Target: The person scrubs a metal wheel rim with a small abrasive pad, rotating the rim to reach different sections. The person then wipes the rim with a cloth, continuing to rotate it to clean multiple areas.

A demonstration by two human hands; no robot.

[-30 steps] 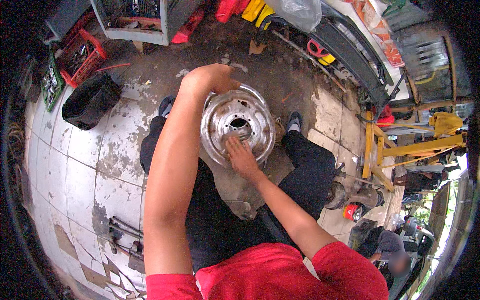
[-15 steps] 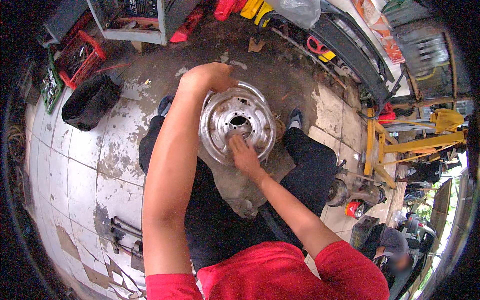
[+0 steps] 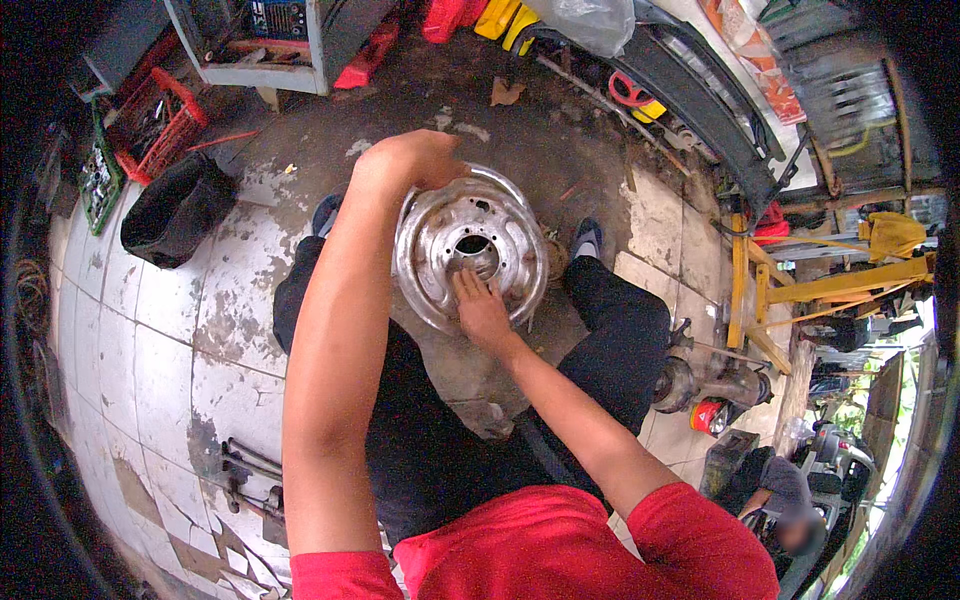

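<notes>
The wheel (image 3: 505, 238) sits between the legs (image 3: 615, 312); best steady it with the left hand (image 3: 410, 158) at its rim (grip hidden), pressing evenly with the right hand (image 3: 485, 314), fingers outstretched, anything beneath unclear.

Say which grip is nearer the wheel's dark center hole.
Right: right grip just below the hole in view; left grip farther off, at the upper-left edge of the wheel.

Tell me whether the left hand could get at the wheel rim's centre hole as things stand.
Probably yes: the left hand is at the far edge of the wheel rim, and the metal between it and the centre hole looks free; the right hand lies on the near side.
</notes>
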